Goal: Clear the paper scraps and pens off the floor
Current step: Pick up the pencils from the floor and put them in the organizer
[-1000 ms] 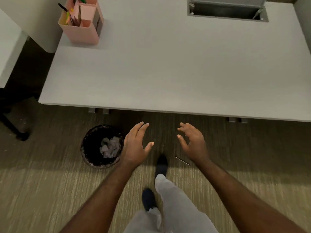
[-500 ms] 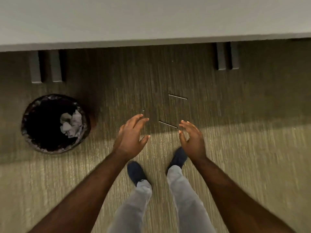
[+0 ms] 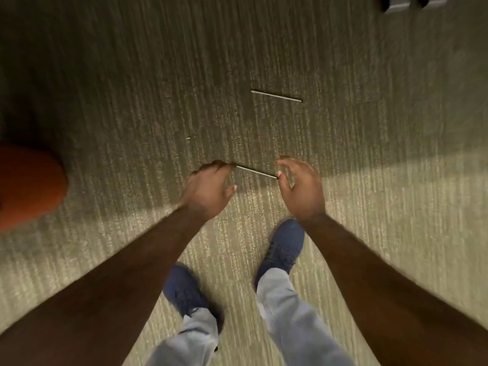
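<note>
Over striped carpet point(image 3: 369, 154), both hands reach down with curled, loose fingers, bracketing a pen point(image 3: 256, 172).

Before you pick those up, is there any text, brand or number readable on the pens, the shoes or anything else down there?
None readable.
Near pen, between the left hand and right hand: too thin to show any marking.
Far pen: no marking shows.
Blue shoes: blurred, no logo legible.
Carpet and orange object at the left edge: no text.
</note>
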